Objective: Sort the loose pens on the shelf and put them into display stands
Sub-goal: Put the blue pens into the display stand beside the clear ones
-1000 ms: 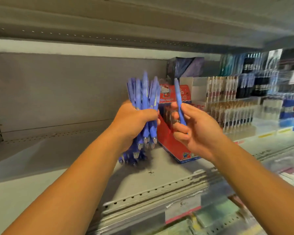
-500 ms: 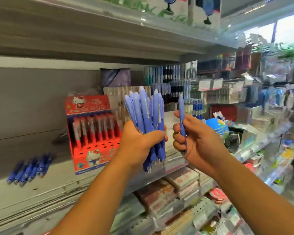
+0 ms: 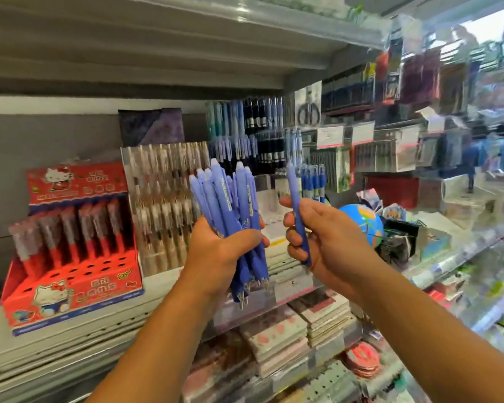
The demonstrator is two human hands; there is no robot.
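Head view: the left hand is curled around a thick bundle of blue pens, tips pointing down, held upright in front of the shelf. Just beside it, the right hand grips a single blue pen upright between thumb and curled fingers. The hands are near but apart. To their left a red display stand sits on the shelf, with red pens standing in its back rows. Behind the hands stands a clear pen display.

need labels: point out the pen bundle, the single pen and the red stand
pen bundle (image 3: 224,199): head view, upper barrels above the left hand (image 3: 216,248)
single pen (image 3: 293,184): head view, barrel above the right hand (image 3: 329,239)
red stand (image 3: 99,286): head view, front panel
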